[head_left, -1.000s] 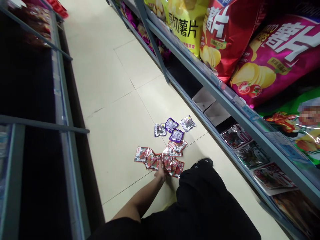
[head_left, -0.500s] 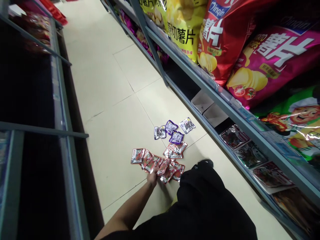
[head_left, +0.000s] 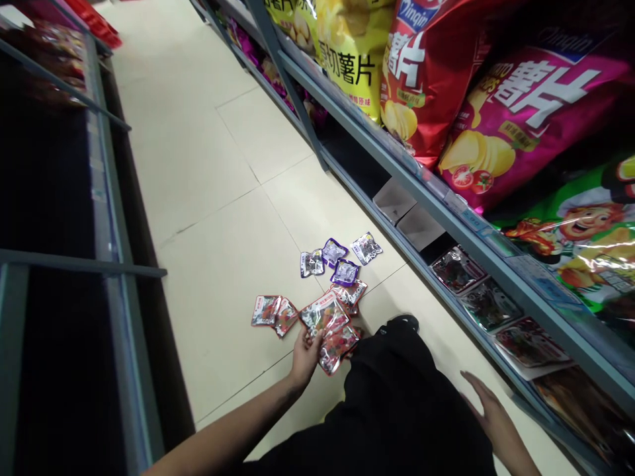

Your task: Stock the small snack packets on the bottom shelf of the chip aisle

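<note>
My left hand (head_left: 305, 357) is closed on red-edged snack packets (head_left: 325, 314), lifted a little off the floor; how many it grips I cannot tell. Just below and right of the held packets is another red packet (head_left: 340, 347). Two more red-edged packets (head_left: 268, 311) lie on the tiles to the left. Purple and silver packets (head_left: 344, 271) are scattered beyond, beside a red one (head_left: 351, 291) partly covered. My right hand (head_left: 489, 410) is at the lower right, right of my dark-clothed leg, its fingers apart and nothing seen in it.
On the right, a shelf rack (head_left: 417, 172) carries large chip bags (head_left: 520, 119); its bottom level holds white boxes (head_left: 421, 225) and rows of flat packets (head_left: 491, 304). A dark rack (head_left: 129, 317) lines the left side. My shoe (head_left: 404, 322) stands between the packets and the right rack.
My left hand has raised red packets from the floor pile, leaving two behind at the left. My right hand has come into view at the lower right.
</note>
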Motion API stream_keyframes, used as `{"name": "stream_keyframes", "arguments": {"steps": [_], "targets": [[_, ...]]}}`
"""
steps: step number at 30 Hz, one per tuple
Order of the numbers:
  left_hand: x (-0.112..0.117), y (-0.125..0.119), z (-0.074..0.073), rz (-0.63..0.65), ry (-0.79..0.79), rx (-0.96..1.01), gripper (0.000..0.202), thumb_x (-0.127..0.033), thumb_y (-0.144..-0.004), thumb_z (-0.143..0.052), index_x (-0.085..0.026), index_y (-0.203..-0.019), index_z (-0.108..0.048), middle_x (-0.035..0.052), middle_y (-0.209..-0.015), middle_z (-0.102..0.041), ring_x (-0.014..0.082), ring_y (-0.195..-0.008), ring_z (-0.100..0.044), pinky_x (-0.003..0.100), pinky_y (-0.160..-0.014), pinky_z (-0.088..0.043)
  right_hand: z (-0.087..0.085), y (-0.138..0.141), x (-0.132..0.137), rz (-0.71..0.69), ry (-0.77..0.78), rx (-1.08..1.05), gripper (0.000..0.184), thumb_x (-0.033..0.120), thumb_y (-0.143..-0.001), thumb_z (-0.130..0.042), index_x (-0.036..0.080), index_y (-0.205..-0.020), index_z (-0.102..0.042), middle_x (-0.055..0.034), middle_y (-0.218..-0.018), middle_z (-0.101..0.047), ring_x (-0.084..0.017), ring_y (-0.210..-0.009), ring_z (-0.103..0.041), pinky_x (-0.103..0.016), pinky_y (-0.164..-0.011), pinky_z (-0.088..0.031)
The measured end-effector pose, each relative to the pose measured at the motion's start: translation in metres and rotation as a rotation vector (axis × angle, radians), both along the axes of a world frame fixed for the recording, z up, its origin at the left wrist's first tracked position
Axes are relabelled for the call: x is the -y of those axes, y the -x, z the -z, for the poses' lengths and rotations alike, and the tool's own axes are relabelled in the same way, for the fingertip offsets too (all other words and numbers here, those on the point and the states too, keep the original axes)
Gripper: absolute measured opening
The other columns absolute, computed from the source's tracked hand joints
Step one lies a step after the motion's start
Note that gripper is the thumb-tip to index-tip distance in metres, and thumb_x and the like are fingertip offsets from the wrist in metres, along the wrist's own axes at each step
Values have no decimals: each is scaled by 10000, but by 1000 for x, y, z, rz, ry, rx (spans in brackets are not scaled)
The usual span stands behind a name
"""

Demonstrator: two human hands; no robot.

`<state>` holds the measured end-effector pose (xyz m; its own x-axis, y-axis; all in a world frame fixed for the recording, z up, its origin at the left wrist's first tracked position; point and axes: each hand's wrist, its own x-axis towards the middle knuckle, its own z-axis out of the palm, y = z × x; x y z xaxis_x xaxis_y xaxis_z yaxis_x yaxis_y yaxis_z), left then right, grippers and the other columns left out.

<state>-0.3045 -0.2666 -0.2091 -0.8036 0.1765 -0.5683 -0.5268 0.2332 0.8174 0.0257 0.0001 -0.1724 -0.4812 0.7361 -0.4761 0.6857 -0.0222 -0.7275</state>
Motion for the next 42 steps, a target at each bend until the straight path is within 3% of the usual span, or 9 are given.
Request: {"name": "stream_keyframes", "arguments": {"steps": [8,12,16,21,28,33,36,39,42], "targets": [[-104,11,-64,82,-284,95,663,-468,-669,-831,-198,-1203,-546,88,-1101,-711,231,-866,-711,342,-758,-591,-23,164,-40,-205,419,-460,727,406,-703,-815,301,-1364,-531,-45,-1516,-430,-257,-1432,-338,-491,-1213,-190],[-153,10,-63,152,-446,294,584,-434,-651,-845,-195,-1113,-577,69,-1015,-723,217,-824,-709,357,-769,-587,-22,208,-38,-301,725,-583,786,311,-507,-923,222,-1234,-638,-65,-1234,-669,-262,-1164,-608,-444,-1076,-419],[-180,5,-61,215,-428,170,541,-475,-690,-811,-182,-1084,-583,94,-1054,-712,255,-924,-702,374,-805,-585,-17,191,-37,-117,730,-551,452,391,-603,-871,133,-947,-732,-54,-909,-751,-210,-827,-698,-377,-883,-528],[-187,-1,-68,314,-325,-139,524,-467,-736,-777,-202,-1129,-554,85,-1133,-691,255,-999,-686,331,-836,-581,-21,141,-31,123,674,-525,460,377,-637,-857,162,-1014,-704,-58,-973,-754,-224,-858,-705,-361,-844,-539],[-196,-24,-62,746,-429,27,537,-453,-797,-711,-192,-1235,-543,99,-1124,-694,238,-908,-689,336,-796,-566,-11,101,2,525,836,-748,413,370,-638,-751,200,-1009,-690,-34,-995,-750,-251,-912,-692,-371,-817,-556],[-207,-31,-74,970,-307,-284,357,-388,-805,-699,-203,-1109,-670,93,-1167,-671,269,-1075,-619,367,-983,-476,-21,96,14,458,699,-712,519,370,-672,-817,198,-1137,-664,-68,-1117,-727,-273,-996,-685,-412,-915,-522],[-211,-29,-81,883,-312,-497,256,-391,-799,-701,-191,-957,-726,105,-1211,-626,286,-1164,-552,356,-1044,-414,-24,98,15,468,593,-673,477,384,-699,-826,171,-1099,-676,-79,-1076,-739,-264,-972,-694,-404,-940,-509],[-214,-29,-83,882,-344,-346,301,-464,-848,-630,-175,-864,-713,82,-992,-662,233,-929,-607,297,-829,-488,-23,98,18,711,653,-762,515,412,-667,-835,191,-1102,-670,-60,-1048,-746,-262,-935,-704,-392,-874,-543],[-215,-34,-88,1128,-339,-260,360,-492,-858,-602,-161,-734,-668,35,-750,-601,165,-702,-552,239,-624,-420,-27,96,26,935,705,-898,539,434,-592,-845,209,-1052,-680,-44,-980,-755,-269,-873,-712,-387,-777,-579]]}}
